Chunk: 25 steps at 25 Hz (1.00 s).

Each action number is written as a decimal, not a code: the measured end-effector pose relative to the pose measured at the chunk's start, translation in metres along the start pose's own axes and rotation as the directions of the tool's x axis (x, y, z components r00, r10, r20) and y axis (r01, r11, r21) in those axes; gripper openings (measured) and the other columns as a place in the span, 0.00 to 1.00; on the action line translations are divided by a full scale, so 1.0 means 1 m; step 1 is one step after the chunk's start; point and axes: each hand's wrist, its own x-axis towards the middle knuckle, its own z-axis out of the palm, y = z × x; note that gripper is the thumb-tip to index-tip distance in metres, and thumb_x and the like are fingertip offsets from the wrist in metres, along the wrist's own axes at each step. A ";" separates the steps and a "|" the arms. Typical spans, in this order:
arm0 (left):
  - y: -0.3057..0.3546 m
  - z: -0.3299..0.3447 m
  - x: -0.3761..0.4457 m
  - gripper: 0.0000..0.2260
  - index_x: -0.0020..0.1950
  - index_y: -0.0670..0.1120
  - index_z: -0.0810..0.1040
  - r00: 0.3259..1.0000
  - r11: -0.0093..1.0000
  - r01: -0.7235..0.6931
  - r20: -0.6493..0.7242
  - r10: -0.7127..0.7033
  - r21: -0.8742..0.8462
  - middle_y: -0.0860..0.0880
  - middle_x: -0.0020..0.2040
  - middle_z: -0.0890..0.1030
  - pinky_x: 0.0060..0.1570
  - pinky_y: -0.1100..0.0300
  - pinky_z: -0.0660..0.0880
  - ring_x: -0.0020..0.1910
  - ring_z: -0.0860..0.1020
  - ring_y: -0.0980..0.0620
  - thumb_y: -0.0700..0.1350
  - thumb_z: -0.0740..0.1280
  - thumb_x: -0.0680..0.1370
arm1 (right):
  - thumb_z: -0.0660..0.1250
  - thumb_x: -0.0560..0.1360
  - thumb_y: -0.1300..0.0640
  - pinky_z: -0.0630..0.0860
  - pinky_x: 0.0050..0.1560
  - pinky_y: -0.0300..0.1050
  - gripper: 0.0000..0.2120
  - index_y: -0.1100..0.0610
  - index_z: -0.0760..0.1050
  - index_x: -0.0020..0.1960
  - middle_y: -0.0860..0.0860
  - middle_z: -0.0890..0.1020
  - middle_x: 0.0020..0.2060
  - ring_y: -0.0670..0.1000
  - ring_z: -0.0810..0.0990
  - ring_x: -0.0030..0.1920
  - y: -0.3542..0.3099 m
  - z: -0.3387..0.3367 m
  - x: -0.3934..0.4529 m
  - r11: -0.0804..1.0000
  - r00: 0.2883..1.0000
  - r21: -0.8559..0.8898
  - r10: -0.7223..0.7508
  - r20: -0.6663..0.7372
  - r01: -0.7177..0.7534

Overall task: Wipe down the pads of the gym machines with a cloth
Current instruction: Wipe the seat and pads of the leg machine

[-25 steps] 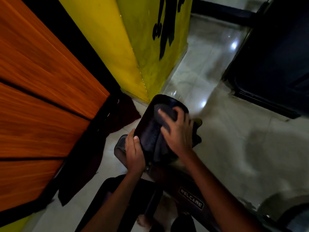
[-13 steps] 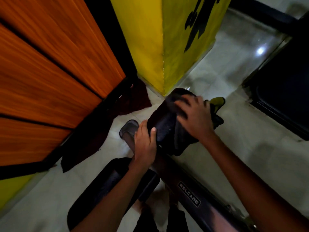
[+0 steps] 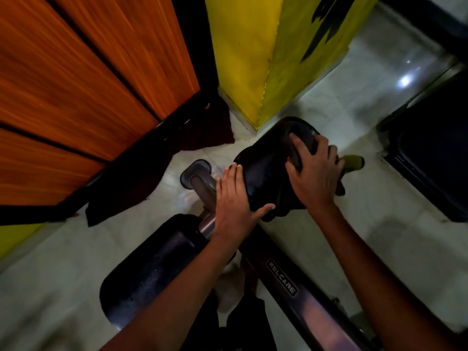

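A black machine pad [image 3: 266,171] sits at the centre, mounted on a metal frame bar [image 3: 298,295] marked WELCARE. My left hand [image 3: 234,201] grips the pad's near left edge, thumb curled round its lower rim. My right hand [image 3: 312,173] presses a dark cloth [image 3: 288,206] onto the pad's right side, fingers spread toward the far end. Part of the cloth hangs below my wrist. A second, longer black pad [image 3: 152,269] lies lower left under my left forearm.
An orange wood-panelled wall [image 3: 76,79] fills the left and a yellow pillar [image 3: 253,59] stands behind the pad. A dark rag [image 3: 157,171] lies on the pale tiled floor [image 3: 379,236]. Black equipment [image 3: 435,153] stands at the right. A yellow-tipped handle [image 3: 353,162] pokes out beyond my right hand.
My right hand with the cloth has slid along the pad toward its far end. My left hand keeps its hold on the pad's edge. The camera has shifted.
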 end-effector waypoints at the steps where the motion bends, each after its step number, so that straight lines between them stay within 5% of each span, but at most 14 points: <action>1: 0.002 0.001 -0.002 0.48 0.77 0.39 0.51 1.000 1.000 -0.008 -0.017 0.008 0.009 0.42 0.77 0.54 0.72 0.57 0.38 0.77 0.50 0.46 0.62 0.71 0.69 | 0.60 0.68 0.45 0.70 0.48 0.57 0.26 0.47 0.72 0.66 0.61 0.74 0.58 0.63 0.73 0.52 -0.004 0.001 -0.007 0.996 0.996 0.008 -0.090 -0.003 0.090; 4: 0.000 -0.001 -0.001 0.49 0.76 0.39 0.56 0.999 1.000 -0.025 -0.033 0.025 0.019 0.42 0.75 0.59 0.74 0.53 0.47 0.75 0.55 0.44 0.63 0.73 0.66 | 0.58 0.67 0.45 0.72 0.43 0.56 0.27 0.50 0.75 0.64 0.63 0.76 0.53 0.64 0.76 0.47 0.018 -0.005 0.004 0.915 0.914 0.012 -0.403 0.055 0.403; 8: -0.018 -0.010 0.011 0.54 0.76 0.42 0.55 0.995 0.998 -0.051 0.080 0.053 -0.028 0.43 0.74 0.59 0.73 0.52 0.53 0.73 0.56 0.46 0.66 0.74 0.61 | 0.59 0.71 0.46 0.68 0.50 0.56 0.25 0.48 0.71 0.68 0.62 0.73 0.57 0.64 0.72 0.54 0.023 -0.010 0.036 0.998 0.998 -0.027 -0.053 0.047 0.054; 10: -0.027 -0.010 0.009 0.57 0.77 0.42 0.49 0.988 0.997 -0.052 0.139 0.061 -0.064 0.43 0.77 0.53 0.74 0.49 0.49 0.76 0.51 0.47 0.64 0.76 0.61 | 0.56 0.69 0.45 0.66 0.48 0.54 0.26 0.48 0.74 0.65 0.61 0.74 0.55 0.62 0.73 0.52 0.007 -0.007 0.025 0.976 0.977 -0.054 -0.209 0.027 0.211; 13: -0.033 -0.005 0.003 0.58 0.77 0.41 0.44 0.984 0.988 -0.003 0.177 0.031 -0.155 0.44 0.78 0.47 0.75 0.48 0.49 0.77 0.47 0.48 0.60 0.77 0.62 | 0.58 0.68 0.44 0.61 0.44 0.51 0.25 0.48 0.75 0.63 0.59 0.76 0.54 0.59 0.71 0.49 -0.002 -0.001 -0.009 0.799 0.800 -0.044 -0.598 0.049 0.600; 16: -0.030 -0.006 0.001 0.57 0.77 0.42 0.42 0.979 0.969 0.048 0.202 0.002 -0.242 0.46 0.78 0.45 0.75 0.51 0.50 0.77 0.45 0.50 0.62 0.75 0.63 | 0.60 0.71 0.45 0.64 0.43 0.50 0.23 0.48 0.74 0.64 0.59 0.78 0.54 0.58 0.72 0.47 0.014 -0.005 -0.014 0.577 0.582 -0.086 -0.812 0.046 0.812; 17: -0.028 -0.008 0.001 0.57 0.77 0.43 0.42 0.978 0.962 0.063 0.208 -0.006 -0.267 0.46 0.78 0.45 0.75 0.52 0.49 0.77 0.44 0.51 0.61 0.75 0.63 | 0.59 0.71 0.45 0.64 0.43 0.50 0.23 0.48 0.74 0.64 0.59 0.78 0.54 0.58 0.72 0.47 0.018 -0.005 -0.009 0.571 0.579 -0.109 -0.814 0.049 0.813; 20: -0.026 -0.013 0.003 0.55 0.77 0.43 0.44 0.979 0.952 0.072 0.202 -0.011 -0.297 0.47 0.78 0.48 0.75 0.53 0.51 0.77 0.47 0.51 0.58 0.76 0.64 | 0.58 0.68 0.45 0.59 0.42 0.49 0.25 0.47 0.76 0.63 0.59 0.77 0.54 0.57 0.67 0.48 0.008 -0.004 -0.009 0.757 0.759 -0.072 -0.651 -0.005 0.649; 21: -0.026 -0.013 0.004 0.54 0.77 0.43 0.45 0.980 0.951 0.072 0.198 -0.011 -0.302 0.46 0.78 0.48 0.75 0.52 0.51 0.77 0.47 0.50 0.57 0.77 0.64 | 0.58 0.68 0.44 0.59 0.42 0.49 0.24 0.47 0.76 0.62 0.59 0.77 0.54 0.57 0.67 0.48 0.000 -0.002 -0.016 0.745 0.746 -0.050 -0.666 0.005 0.665; 24: -0.027 -0.014 0.005 0.52 0.77 0.43 0.46 0.976 0.946 0.079 0.219 -0.009 -0.313 0.46 0.78 0.47 0.75 0.52 0.51 0.77 0.47 0.49 0.55 0.76 0.65 | 0.58 0.71 0.42 0.60 0.42 0.50 0.23 0.47 0.75 0.63 0.58 0.77 0.55 0.57 0.69 0.47 -0.006 -0.002 -0.023 0.500 0.503 -0.054 -0.859 0.099 0.864; 25: -0.027 -0.014 0.004 0.53 0.77 0.44 0.46 0.975 0.946 0.080 0.224 -0.008 -0.313 0.47 0.78 0.47 0.75 0.53 0.51 0.77 0.46 0.50 0.57 0.75 0.65 | 0.58 0.70 0.42 0.60 0.42 0.50 0.24 0.46 0.75 0.63 0.59 0.77 0.55 0.57 0.69 0.47 -0.001 -0.004 -0.011 0.498 0.502 -0.058 -0.855 0.129 0.865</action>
